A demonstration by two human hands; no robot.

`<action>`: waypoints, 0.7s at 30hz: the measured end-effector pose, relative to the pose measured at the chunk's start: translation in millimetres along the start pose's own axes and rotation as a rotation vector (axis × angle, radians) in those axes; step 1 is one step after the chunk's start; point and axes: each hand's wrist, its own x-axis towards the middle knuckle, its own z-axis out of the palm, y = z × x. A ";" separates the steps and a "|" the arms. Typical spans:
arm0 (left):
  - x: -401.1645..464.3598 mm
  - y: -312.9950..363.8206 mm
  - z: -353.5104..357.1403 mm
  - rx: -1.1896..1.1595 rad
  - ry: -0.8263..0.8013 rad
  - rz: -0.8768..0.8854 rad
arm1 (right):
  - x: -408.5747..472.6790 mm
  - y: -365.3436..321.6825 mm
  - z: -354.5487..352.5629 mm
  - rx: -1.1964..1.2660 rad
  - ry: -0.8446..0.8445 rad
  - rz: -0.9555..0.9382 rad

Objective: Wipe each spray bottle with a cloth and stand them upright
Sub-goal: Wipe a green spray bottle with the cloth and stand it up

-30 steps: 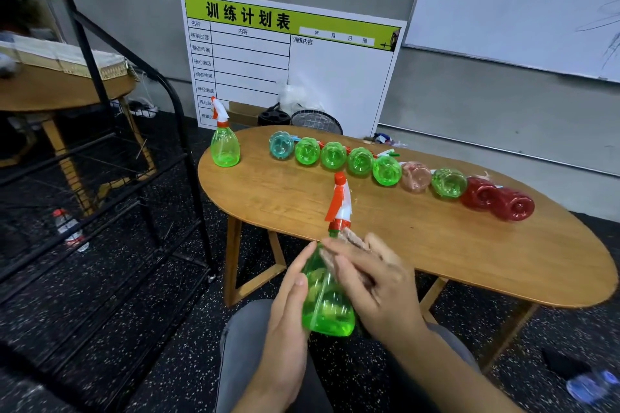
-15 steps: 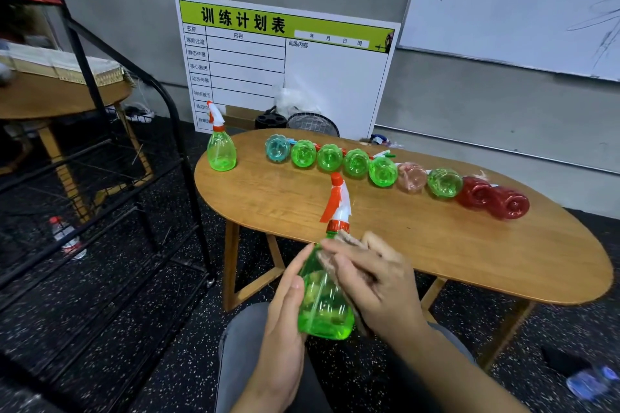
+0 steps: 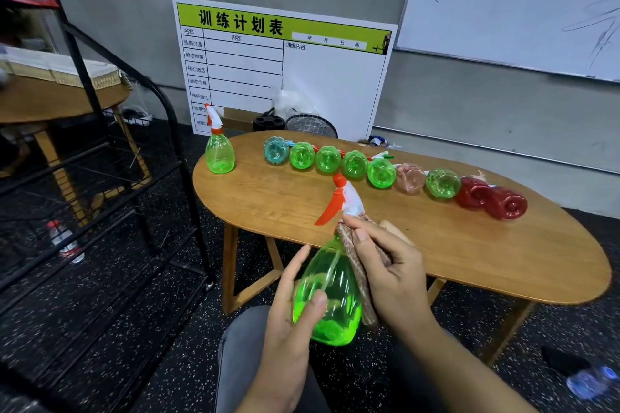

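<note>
My left hand [image 3: 292, 308] grips a green spray bottle [image 3: 330, 292] by its body, in front of the wooden table [image 3: 486, 255], above my lap. Its orange and white nozzle points up and away. My right hand [image 3: 385, 265] holds a brownish cloth [image 3: 357, 271] pressed against the bottle's right side and neck. One green bottle [image 3: 219, 152] stands upright at the table's far left. Several bottles lie on their sides in a row across the table: a teal one [image 3: 275, 150], green ones [image 3: 327, 159], a pinkish one [image 3: 410, 178] and two red ones [image 3: 491, 199].
A black metal rack [image 3: 100, 178] stands to the left of the table, with a water bottle [image 3: 63, 241] on the floor under it. A printed board [image 3: 285, 70] leans on the wall behind. My grey-trousered knee [image 3: 248, 345] is below the hands.
My right hand has slid the cloth up along the bottle toward the neck. The bottle has tilted a little to the right in my left hand.
</note>
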 end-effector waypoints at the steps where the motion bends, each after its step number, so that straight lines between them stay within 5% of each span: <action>1: 0.7 -1.0 -1.0 0.014 -0.001 0.004 | 1.1 -1.3 -0.1 -0.013 -0.008 -0.008; 8: 5.7 -10.8 -6.7 0.083 0.002 -0.016 | -4.7 -3.6 2.5 -0.229 -0.152 -0.099; 17: 4.8 3.2 -3.7 -0.086 0.008 -0.062 | -51.9 -0.6 -8.3 -0.532 -0.389 -0.779; 21: 4.5 2.3 0.5 -0.087 -0.008 -0.073 | -26.0 -0.3 -8.3 -0.461 -0.290 -0.598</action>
